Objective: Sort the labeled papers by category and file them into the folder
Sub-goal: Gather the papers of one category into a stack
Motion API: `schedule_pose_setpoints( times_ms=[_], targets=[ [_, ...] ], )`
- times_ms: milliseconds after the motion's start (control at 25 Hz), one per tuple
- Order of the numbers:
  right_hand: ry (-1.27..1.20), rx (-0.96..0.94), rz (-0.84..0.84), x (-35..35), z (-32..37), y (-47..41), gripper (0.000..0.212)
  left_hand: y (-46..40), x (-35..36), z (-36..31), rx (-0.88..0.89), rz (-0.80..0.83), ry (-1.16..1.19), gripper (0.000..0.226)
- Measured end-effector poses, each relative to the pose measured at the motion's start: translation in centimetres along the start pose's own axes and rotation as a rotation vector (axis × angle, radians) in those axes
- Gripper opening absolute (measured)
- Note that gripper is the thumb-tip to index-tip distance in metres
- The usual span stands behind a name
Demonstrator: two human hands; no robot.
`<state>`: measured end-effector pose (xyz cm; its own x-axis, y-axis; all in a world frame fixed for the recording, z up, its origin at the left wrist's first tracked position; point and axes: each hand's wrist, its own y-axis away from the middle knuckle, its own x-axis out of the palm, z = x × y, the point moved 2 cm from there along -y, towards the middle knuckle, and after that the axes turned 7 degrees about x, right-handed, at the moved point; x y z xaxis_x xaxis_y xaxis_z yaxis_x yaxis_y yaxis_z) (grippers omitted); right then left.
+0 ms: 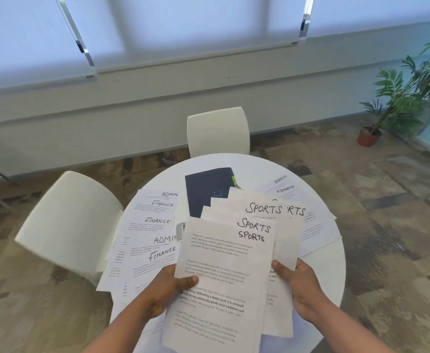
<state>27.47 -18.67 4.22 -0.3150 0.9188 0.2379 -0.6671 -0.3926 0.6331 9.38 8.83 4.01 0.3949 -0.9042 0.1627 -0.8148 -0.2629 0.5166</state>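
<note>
I hold a fanned stack of white papers marked SPORTS (pixel 224 271) above the near half of the round white table (pixel 328 266). My left hand (pixel 169 289) grips the stack's left edge, thumb on top. My right hand (pixel 297 284) grips its right side. A dark navy folder (pixel 208 189) lies shut at the table's middle, partly hidden behind the held sheets. Papers marked ADMIN and FINANCE (pixel 152 225) are spread over the table's left side. More ADMIN and FINANCE sheets (pixel 285 186) lie at the far right.
Two white chairs stand at the table, one on the left (pixel 68 225) and one at the far side (pixel 217 131). A potted plant (pixel 397 98) stands on the floor at the back right. A low wall under blinds runs behind.
</note>
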Motion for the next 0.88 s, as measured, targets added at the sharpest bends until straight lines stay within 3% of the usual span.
schedule_pose_setpoints(
  times_ms=[120,400,760,880],
  targets=[
    [-0.001,-0.001,0.06,-3.0,1.5,0.3,0.044,0.3,4.6,0.2,-0.014,-0.011,-0.008,0.037],
    [-0.046,0.042,0.218,-6.5,3.9,1.0,0.028,0.5,11.2,0.0,-0.016,-0.082,0.065,0.043],
    [0.05,0.141,0.323,-6.1,4.5,0.9,0.041,0.3,13.9,0.0,-0.033,-0.131,0.066,0.04],
    [-0.014,0.163,0.44,-5.2,5.0,1.2,0.051,0.0,13.6,0.2,0.012,-0.211,0.118,0.037]
  ],
)
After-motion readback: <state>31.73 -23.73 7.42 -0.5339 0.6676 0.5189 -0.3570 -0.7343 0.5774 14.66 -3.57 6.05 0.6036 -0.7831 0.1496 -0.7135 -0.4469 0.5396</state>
